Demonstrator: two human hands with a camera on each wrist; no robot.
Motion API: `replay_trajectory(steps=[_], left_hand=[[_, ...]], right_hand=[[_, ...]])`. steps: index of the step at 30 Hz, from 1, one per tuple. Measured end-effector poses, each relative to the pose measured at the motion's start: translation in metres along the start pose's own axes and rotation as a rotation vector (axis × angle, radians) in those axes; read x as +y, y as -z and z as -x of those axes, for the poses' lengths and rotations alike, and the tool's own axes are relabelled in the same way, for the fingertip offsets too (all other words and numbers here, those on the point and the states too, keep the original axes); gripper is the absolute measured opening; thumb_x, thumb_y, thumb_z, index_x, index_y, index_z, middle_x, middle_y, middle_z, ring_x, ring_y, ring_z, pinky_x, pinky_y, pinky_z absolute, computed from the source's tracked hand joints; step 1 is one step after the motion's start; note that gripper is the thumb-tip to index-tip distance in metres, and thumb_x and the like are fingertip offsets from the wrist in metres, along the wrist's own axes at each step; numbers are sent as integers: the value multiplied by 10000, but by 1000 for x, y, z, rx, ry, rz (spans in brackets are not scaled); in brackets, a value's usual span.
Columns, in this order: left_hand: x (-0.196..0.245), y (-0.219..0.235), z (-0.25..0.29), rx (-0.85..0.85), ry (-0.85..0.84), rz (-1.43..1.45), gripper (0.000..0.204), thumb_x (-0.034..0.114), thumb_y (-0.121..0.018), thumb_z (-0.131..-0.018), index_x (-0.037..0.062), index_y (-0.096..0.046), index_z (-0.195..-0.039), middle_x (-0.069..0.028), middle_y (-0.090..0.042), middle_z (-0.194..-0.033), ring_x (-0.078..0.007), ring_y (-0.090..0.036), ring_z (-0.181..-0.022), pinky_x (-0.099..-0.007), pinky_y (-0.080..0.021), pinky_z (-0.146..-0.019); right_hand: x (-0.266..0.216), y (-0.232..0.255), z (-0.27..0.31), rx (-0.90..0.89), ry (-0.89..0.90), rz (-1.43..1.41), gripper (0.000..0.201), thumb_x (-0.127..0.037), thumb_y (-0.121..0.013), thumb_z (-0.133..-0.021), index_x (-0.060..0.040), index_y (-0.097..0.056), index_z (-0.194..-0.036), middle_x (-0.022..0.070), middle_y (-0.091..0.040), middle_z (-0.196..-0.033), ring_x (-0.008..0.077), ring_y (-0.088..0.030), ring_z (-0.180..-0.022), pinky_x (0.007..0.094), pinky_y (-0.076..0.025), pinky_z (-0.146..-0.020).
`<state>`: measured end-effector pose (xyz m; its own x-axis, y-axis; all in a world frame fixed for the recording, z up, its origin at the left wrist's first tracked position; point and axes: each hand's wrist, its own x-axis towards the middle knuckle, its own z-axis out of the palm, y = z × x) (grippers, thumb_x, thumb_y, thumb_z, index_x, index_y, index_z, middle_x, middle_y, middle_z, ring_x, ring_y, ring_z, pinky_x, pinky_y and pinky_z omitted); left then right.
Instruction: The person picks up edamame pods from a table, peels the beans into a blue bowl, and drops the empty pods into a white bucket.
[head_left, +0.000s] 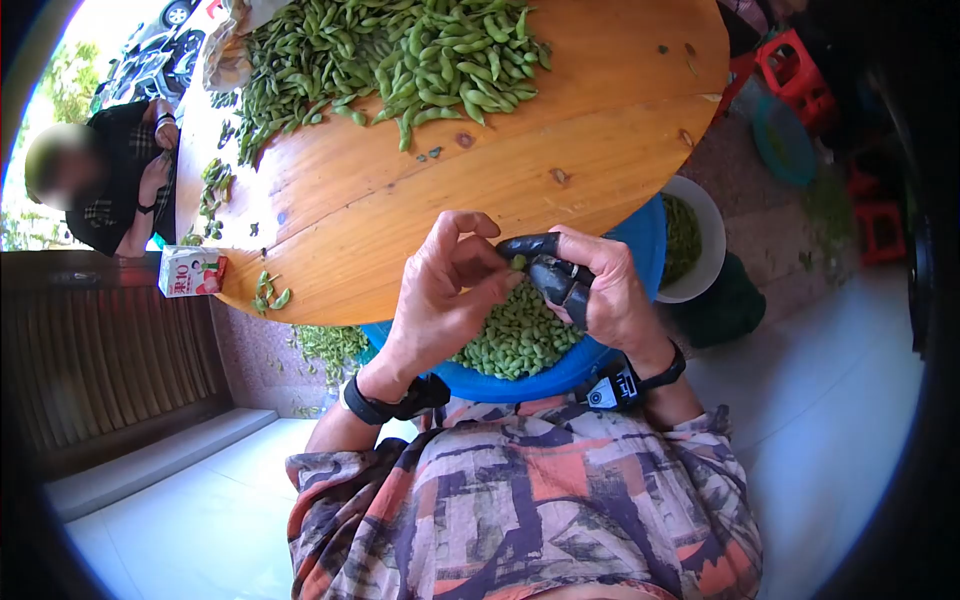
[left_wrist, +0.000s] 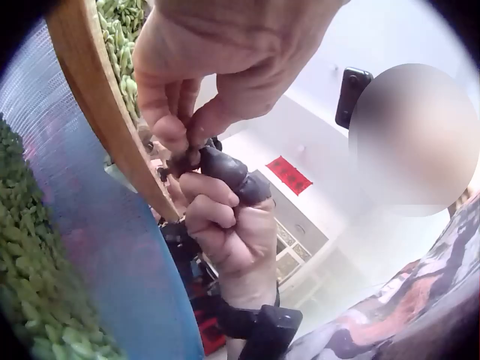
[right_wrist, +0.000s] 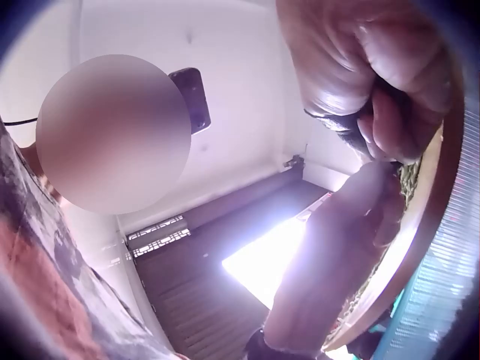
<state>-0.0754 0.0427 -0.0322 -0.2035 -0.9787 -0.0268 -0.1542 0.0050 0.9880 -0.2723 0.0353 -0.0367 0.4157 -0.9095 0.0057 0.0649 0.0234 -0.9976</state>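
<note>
both hands pinch pod [head_left: 518,263] over blue basin [head_left: 640,240]; only head view shows pod pile [head_left: 400,60].

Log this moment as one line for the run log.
left hand: pinches green soybean pod | right hand: pinches same pod, black finger covers | below: blue plastic basin of shelled beans

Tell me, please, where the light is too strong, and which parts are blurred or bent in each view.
Head view: glare whitens the round wooden table at its left edge; fisheye bends the borders. Left wrist view: the left hand is sharp, and the blue plastic basin is soft. Right wrist view: a blown-out bright opening backlights the blurred right hand.
</note>
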Motion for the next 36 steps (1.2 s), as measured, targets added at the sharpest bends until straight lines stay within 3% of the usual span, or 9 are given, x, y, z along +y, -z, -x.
replay_trajectory(steps=[5, 8, 10, 15, 17, 19, 25, 26, 36], left_hand=[[7, 1, 2, -224, 400, 825, 337, 12, -705, -854, 45, -493, -1113, -45, -650, -773, -128, -619, -620, -216, -436, -517], [5, -2, 6, -263, 433, 870, 309, 29, -683, -875, 20, -504, -1128, -60, -643, -768, -137, -616, -612, -221, -434, -500], [4, -3, 10, -291, 446, 888, 294, 31, -672, -884, 11, -510, -1129, -65, -642, -763, -135, -610, -603, -220, -432, -494], [3, -1, 26, -226, 366, 373, 51, -36, -635, -872, -3, -615, -906, -80, -636, -764, -169, -616, -622, -278, -454, -496], [-2, -2, 30, -156, -380, -549, 139, -62, -660, -810, -19, -606, -930, -129, -619, -704, -240, -605, -572, -297, -461, -505], [-10, 2, 41, -194, -342, -592, 226, -86, -639, -728, -7, -599, -937, -128, -557, -705, -270, -596, -606, -345, -479, -528], [-25, 6, 48, -310, -491, -1012, 229, -1, -621, -630, 22, -518, -833, -96, -442, -734, -265, -544, -613, -369, -477, -515], [-27, 6, 48, -315, -489, -1011, 229, -1, -621, -630, 22, -518, -833, -96, -442, -734, -265, -544, -613, -369, -477, -515], [-28, -2, 56, -42, -134, -453, 132, -51, -622, -733, 3, -552, -831, -49, -533, -687, -106, -521, -551, -254, -430, -513]], right_hand=[[1, 16, 9, -184, -342, -557, 280, -37, -546, -831, 11, -653, -1085, 51, -579, -787, 195, -583, -731, 305, -469, -661], [-6, 8, 9, 2, 376, 377, 313, 11, -612, -714, 3, -650, -1024, 151, -521, -798, 327, -574, -715, 343, -454, -619], [-6, 8, 16, -17, 395, 368, 320, 28, -615, -696, 14, -642, -1014, 148, -519, -805, 329, -573, -716, 351, -455, -626], [13, 27, 27, -27, 391, 430, 271, -14, -661, -700, 17, -650, -969, 142, -536, -805, 309, -579, -709, 345, -453, -625], [5, 41, 38, 101, 163, 233, 227, -65, -577, -879, 11, -668, -1073, 104, -621, -813, 168, -598, -708, 293, -467, -652], [3, 44, 42, 332, -15, 204, 349, -154, -528, -923, -24, -636, -1228, -10, -617, -812, -6, -462, -529, 147, -344, -478], [17, 50, 52, 325, -13, 318, 348, -100, -565, -916, -51, -626, -1256, -10, -633, -810, 2, -469, -546, 171, -358, -481], [11, 45, 52, 323, -84, 315, 341, -28, -610, -859, -22, -644, -1198, 37, -662, -861, 64, -577, -753, 216, -467, -683], [27, 5, 32, -84, 185, 444, 334, 57, -575, -680, 35, -606, -1012, 192, -551, -826, 397, -578, -763, 424, -480, -679]])
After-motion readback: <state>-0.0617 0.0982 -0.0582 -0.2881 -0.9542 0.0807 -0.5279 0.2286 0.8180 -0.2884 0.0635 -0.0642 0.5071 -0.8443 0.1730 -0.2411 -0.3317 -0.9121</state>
